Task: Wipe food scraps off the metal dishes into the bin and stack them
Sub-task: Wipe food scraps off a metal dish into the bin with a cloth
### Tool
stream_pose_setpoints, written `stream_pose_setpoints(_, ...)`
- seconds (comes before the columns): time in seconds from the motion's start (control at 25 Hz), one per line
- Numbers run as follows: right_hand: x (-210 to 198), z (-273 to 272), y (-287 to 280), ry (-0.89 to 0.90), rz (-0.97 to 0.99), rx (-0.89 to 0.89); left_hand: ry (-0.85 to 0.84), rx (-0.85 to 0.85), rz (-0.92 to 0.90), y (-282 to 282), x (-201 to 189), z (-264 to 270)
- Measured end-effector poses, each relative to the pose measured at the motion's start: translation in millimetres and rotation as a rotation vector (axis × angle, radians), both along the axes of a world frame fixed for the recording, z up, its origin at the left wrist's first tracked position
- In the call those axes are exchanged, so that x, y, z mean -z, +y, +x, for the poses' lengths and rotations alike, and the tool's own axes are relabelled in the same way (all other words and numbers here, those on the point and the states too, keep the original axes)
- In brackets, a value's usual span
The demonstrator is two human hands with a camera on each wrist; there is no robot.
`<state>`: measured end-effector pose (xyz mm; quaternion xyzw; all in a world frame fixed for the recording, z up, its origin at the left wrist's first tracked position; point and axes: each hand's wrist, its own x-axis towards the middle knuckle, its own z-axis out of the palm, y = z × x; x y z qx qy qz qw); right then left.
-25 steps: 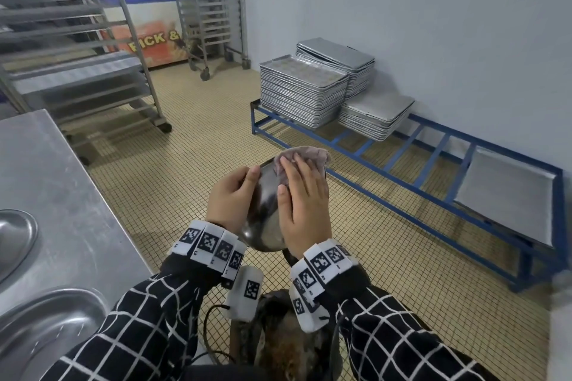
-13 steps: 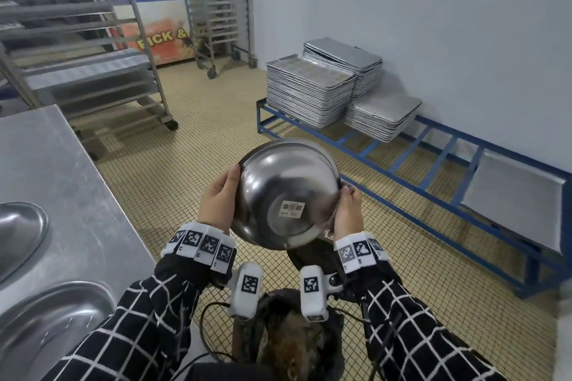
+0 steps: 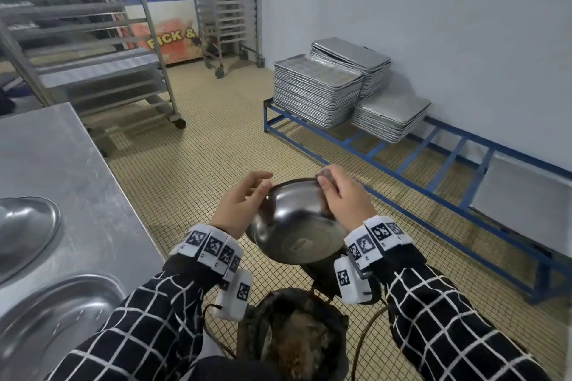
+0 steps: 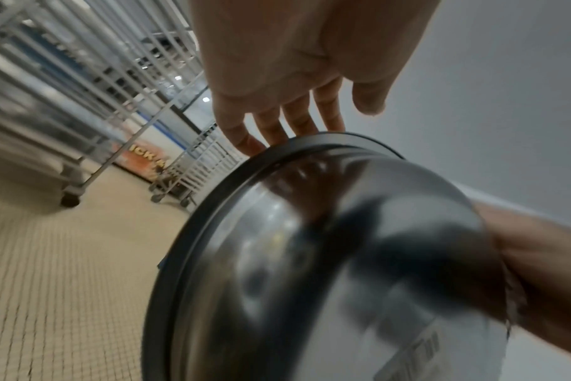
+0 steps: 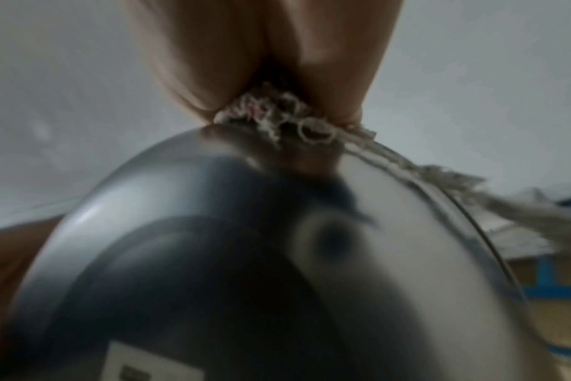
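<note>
Hands hold a metal bowl (image 3: 294, 223) tilted above the bin (image 3: 294, 334), its underside toward the person. The left hand (image 3: 240, 201) grips the bowl's left rim, fingers over the edge. The right hand (image 3: 346, 195) pinches a cloth (image 5: 277, 116) against the far right rim. Two more metal dishes (image 3: 46, 312) rest on the worktop (image 3: 77, 179) to the left.

Both hands hold a metal bowl (image 3: 294, 226) tipped away above the bin (image 3: 294, 337); the left hand (image 3: 240, 206) has its grip on the near-left rim, the right hand (image 3: 346, 199) presses a cloth (image 3: 324, 172) at the far rim. On the table (image 3: 71, 170) at left lie two metal dishes (image 3: 55, 318); stacked trays (image 3: 315, 90) sit on a blue rack (image 3: 427, 145) by the wall.
</note>
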<state>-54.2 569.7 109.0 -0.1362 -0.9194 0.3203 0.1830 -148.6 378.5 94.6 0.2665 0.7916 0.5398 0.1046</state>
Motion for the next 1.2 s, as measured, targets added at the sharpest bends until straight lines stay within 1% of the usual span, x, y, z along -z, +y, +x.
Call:
stream_pose_setpoints(0.08, -2.1, -6.0, -8.8, 0.003, 0.126, -0.104, 0.176, 0.036, -0.166, 7.0, -3.0, 6.3)
stream_pose_setpoints(0.12, -2.0, -8.4, -13.8, 0.036, 0.173, -0.123, 0.233, 0.036, -0.201, 9.6, -4.4, 7.9)
stream_pose_setpoints(0.16, -1.0, -9.5, -18.7, 0.084, 0.203, -0.119, 0.247, 0.027, -0.202, 11.1, -4.4, 8.2)
stream_pose_setpoints(0.24, 4.7, -8.2, -27.4, 0.229, 0.169, -0.048, 0.18, 0.001, -0.141, 12.3, -1.7, 6.1)
stream_pose_setpoints(0.32, 9.0, -5.8, -37.1, 0.378, 0.014, 0.065, 0.095, -0.042, -0.085, 13.3, -0.7, 5.8)
stream_pose_setpoints(0.36, 10.5, -4.2, -43.1, 0.419, -0.039, 0.095, 0.049, -0.073, -0.043, 15.3, -1.5, 6.8)
stream_pose_setpoints(0.4, 12.9, -3.1, -48.9, 0.439, -0.023, 0.101, -0.002, -0.103, 0.009, 17.5, -4.0, 8.6)
stream_pose_setpoints(0.44, 14.9, -2.6, -54.2, 0.436, 0.069, 0.1, -0.051, -0.126, 0.058, 20.3, -7.2, 9.5)
stream_pose_setpoints(0.52, 19.5, -1.8, -58.4, 0.347, 0.337, 0.13, -0.106, -0.152, 0.129, 24.2, -11.0, 9.9)
stream_pose_setpoints(0.56, 21.1, -2.1, -55.4, 0.316, 0.367, 0.155, -0.123, -0.152, 0.164, 24.5, -12.5, 9.9)
stream_pose_setpoints(0.6, 20.3, -1.5, -51.5, 0.303, 0.303, 0.191, -0.142, -0.152, 0.195, 24.0, -12.3, 9.7)
stream_pose_setpoints(0.64, 16.9, 0.2, -47.0, 0.307, 0.154, 0.232, -0.159, -0.158, 0.216, 22.6, -11.3, 8.6)
stream_pose_setpoints(0.72, 15.2, 3.3, -33.7, 0.336, -0.257, 0.301, -0.209, -0.186, 0.249, 18.9, -10.3, 7.2)
stream_pose_setpoints(0.76, 17.4, 4.3, -27.2, 0.32, -0.422, 0.325, -0.223, -0.194, 0.26, 17.5, -10.9, 6.7)
stream_pose_setpoints(0.8, 18.8, 7.2, -24.3, 0.292, -0.501, 0.341, -0.219, -0.2, 0.257, 16.5, -10.5, 5.9)
stream_pose_setpoints(0.84, 20.1, 9.3, -24.6, 0.274, -0.496, 0.34, -0.201, -0.204, 0.244, 16.0, -11.0, 5.3)
stream_pose_setpoints(0.96, 22.5, 3.8, -40.0, 0.292, -0.257, 0.222, -0.093, -0.21, 0.149, 17.7, -13.3, 5.5)
stream_pose_setpoints(1.04, 26.2, -5.1, -52.6, 0.313, 0.007, 0.113, 0.005, -0.195, 0.073, 20.6, -17.0, 9.0)
stream_pose_setpoints(1.08, 28.4, -9.5, -55.7, 0.315, 0.144, 0.086, 0.043, -0.183, 0.048, 21.9, -18.6, 10.7)
stream_pose_setpoints(1.12, 28.5, -12.8, -56.2, 0.319, 0.227, 0.088, 0.072, -0.174, 0.035, 22.8, -18.1, 10.3)
stream_pose_setpoints(1.16, 28.4, -15.1, -53.6, 0.325, 0.244, 0.111, 0.081, -0.166, 0.034, 22.6, -16.3, 8.3)
stream_pose_setpoints(1.2, 27.7, -15.9, -50.1, 0.346, 0.205, 0.152, 0.054, -0.157, 0.055, 20.8, -14.9, 6.2)
